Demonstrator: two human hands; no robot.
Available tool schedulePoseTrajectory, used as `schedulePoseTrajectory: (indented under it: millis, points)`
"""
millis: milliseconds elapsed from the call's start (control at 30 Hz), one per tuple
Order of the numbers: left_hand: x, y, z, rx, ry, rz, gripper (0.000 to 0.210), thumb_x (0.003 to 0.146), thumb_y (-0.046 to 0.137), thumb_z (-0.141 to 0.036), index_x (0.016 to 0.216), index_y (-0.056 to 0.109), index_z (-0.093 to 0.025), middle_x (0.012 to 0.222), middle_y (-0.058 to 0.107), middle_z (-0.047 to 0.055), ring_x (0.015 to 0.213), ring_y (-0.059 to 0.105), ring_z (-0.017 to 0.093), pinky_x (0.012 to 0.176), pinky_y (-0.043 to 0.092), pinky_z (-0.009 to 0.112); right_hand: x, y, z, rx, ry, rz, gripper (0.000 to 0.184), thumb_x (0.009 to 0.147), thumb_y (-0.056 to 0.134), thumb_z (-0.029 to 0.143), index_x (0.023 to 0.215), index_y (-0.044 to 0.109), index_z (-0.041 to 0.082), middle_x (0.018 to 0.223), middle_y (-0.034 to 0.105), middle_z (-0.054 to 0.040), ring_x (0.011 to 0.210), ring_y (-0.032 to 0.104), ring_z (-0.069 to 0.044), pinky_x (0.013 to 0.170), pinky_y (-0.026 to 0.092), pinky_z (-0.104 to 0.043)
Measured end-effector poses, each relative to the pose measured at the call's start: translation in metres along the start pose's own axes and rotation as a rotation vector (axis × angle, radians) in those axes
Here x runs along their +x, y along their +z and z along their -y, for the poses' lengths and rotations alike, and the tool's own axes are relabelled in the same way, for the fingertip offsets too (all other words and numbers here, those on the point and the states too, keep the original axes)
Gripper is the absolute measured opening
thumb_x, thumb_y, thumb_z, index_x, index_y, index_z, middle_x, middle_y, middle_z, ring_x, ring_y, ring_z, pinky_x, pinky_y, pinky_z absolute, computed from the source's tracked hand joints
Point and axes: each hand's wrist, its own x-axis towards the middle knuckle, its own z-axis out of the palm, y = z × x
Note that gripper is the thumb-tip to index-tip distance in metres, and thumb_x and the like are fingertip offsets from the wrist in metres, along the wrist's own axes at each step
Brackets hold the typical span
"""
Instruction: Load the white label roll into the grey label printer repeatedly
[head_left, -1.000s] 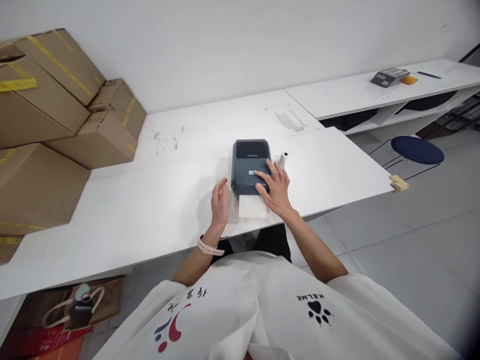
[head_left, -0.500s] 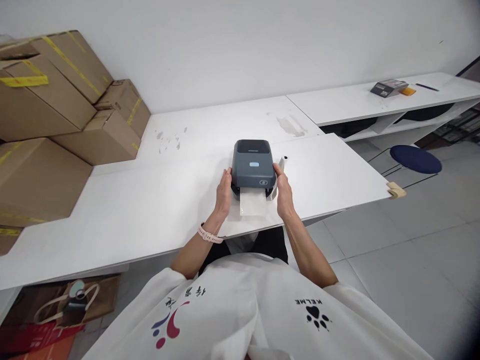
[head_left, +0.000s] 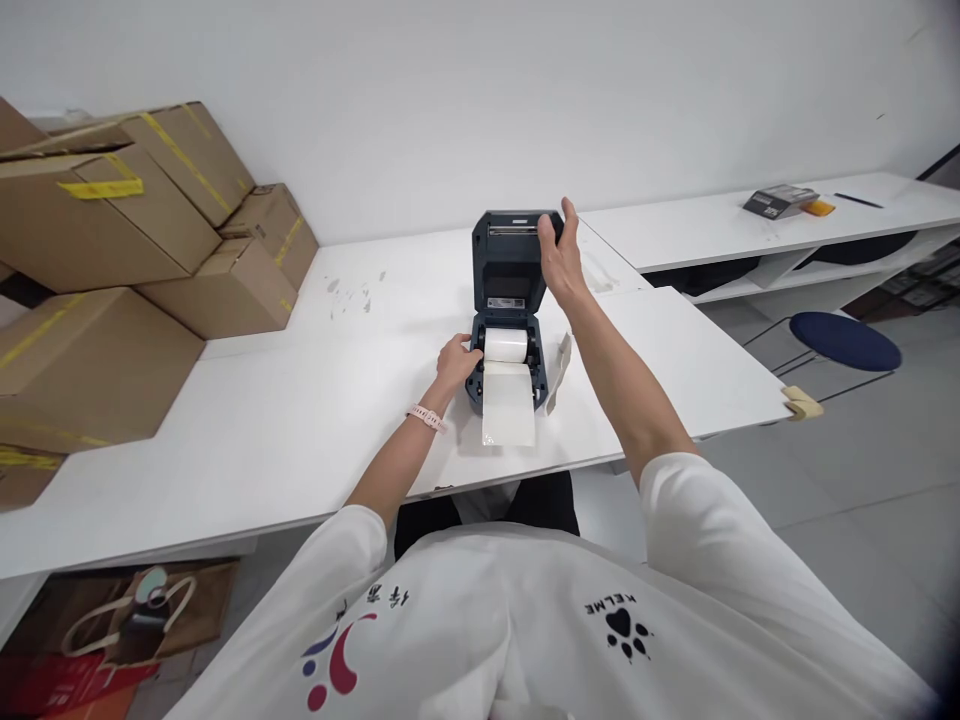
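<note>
A dark blue-grey label printer (head_left: 474,392) stands on the white table with its lid (head_left: 506,262) raised upright. Inside the base sits a white label roll (head_left: 505,346), and a strip of labels (head_left: 508,405) hangs out over the front. My left hand (head_left: 455,362) grips the left side of the base, its thumb over the rim. At the lid's upper right corner, my right hand (head_left: 561,255) holds the edge, thumb on the inner face. A curled strip of backing paper (head_left: 559,375) lies right of the printer.
Cardboard boxes (head_left: 90,370) with yellow tape are piled on the left of the table (head_left: 360,400). A side shelf (head_left: 675,215) bears a dark small box (head_left: 780,200). A blue stool (head_left: 845,340) stands at right, and paper bags (head_left: 142,610) sit below left.
The printer's lid has swung up and back, baring the label roll. My right hand has risen with the lid, while my left hand stays at the printer's left side.
</note>
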Motion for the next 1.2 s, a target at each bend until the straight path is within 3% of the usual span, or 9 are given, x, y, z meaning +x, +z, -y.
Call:
schedulePoseTrajectory:
  millis: [167,300,433,567,667,767,867,1033,1200]
  points:
    - [0.002,0.004,-0.003,0.001,-0.011,0.012,0.047,0.069,0.066,-0.022,0.116,0.064,-0.018,0.076,0.065,0.003,0.078,0.062,0.022,0.069,0.043,0.03,0.021,-0.006,-0.007,0.102,0.115,0.037,0.088,0.091,0.021,0.079,0.158,0.01,0.023,0.157,0.036,-0.0134,0.149,0.031,-0.031,0.118,0.031,-0.054]
    - [0.003,0.008,0.0,-0.065,-0.013,-0.003,0.05,0.068,0.065,-0.021,0.118,0.063,-0.017,0.078,0.064,0.003,0.074,0.06,0.02,0.066,0.041,0.029,-0.009,-0.024,0.018,0.032,0.026,-0.118,0.075,0.093,0.042,0.068,0.152,0.031,0.023,0.152,0.045,-0.0125,0.14,0.044,-0.031,0.116,0.035,-0.051]
    - [0.006,0.013,0.003,-0.067,-0.004,-0.041,0.048,0.066,0.065,-0.02,0.114,0.065,-0.016,0.078,0.062,0.003,0.074,0.059,0.019,0.067,0.04,0.029,-0.05,-0.02,0.036,-0.108,-0.104,0.364,0.045,0.091,0.056,0.049,0.125,0.062,0.022,0.12,0.071,-0.0092,0.108,0.067,-0.027,0.095,0.053,-0.04]
    - [0.011,0.017,0.006,-0.06,0.007,-0.054,0.044,0.066,0.063,-0.017,0.111,0.066,-0.016,0.075,0.062,0.002,0.074,0.059,0.019,0.067,0.04,0.029,-0.063,0.012,0.036,-0.409,-0.077,0.82,0.062,0.075,0.075,0.042,0.132,0.06,0.021,0.127,0.069,-0.0118,0.114,0.066,-0.033,0.09,0.054,-0.041]
    - [0.012,0.018,0.008,-0.064,0.008,-0.055,0.044,0.066,0.062,-0.014,0.11,0.067,-0.016,0.074,0.063,0.002,0.075,0.06,0.019,0.068,0.042,0.029,-0.061,0.036,0.034,-0.541,-0.08,1.009,0.075,0.065,0.082,0.04,0.133,0.058,0.018,0.129,0.068,-0.0163,0.115,0.065,-0.037,0.089,0.054,-0.045]
    - [0.012,0.019,0.009,-0.085,0.011,-0.049,0.046,0.066,0.061,-0.014,0.112,0.067,-0.016,0.075,0.065,0.002,0.074,0.061,0.02,0.069,0.043,0.029,-0.057,0.041,0.033,-0.534,-0.098,1.049,0.07,0.061,0.083,0.037,0.125,0.062,0.018,0.121,0.071,-0.0147,0.108,0.068,-0.036,0.086,0.055,-0.043]
    - [0.01,0.019,0.01,-0.1,0.01,-0.043,0.048,0.067,0.061,-0.015,0.115,0.066,-0.016,0.077,0.066,0.003,0.075,0.061,0.02,0.07,0.043,0.03,-0.053,0.014,0.034,-0.327,-0.119,1.014,0.07,0.06,0.083,0.039,0.125,0.062,0.023,0.122,0.07,-0.0101,0.104,0.069,-0.032,0.086,0.056,-0.041]
    - [0.008,0.018,0.011,-0.142,0.017,-0.043,0.048,0.069,0.061,-0.017,0.117,0.065,-0.015,0.077,0.064,0.003,0.074,0.059,0.02,0.07,0.043,0.03,-0.064,-0.088,0.023,0.139,-0.107,0.859,0.078,0.063,0.082,0.049,0.133,0.055,0.027,0.125,0.068,-0.0058,0.109,0.067,-0.03,0.09,0.056,-0.042]
    - [0.007,0.019,0.009,-0.227,-0.023,-0.051,0.045,0.065,0.065,-0.014,0.11,0.067,-0.017,0.072,0.061,0.0,0.073,0.059,0.019,0.072,0.044,0.03,-0.117,-0.161,-0.044,0.381,0.165,0.526,0.077,0.057,0.087,0.046,0.127,0.061,0.028,0.131,0.065,-0.0156,0.116,0.064,-0.034,0.094,0.053,-0.046]
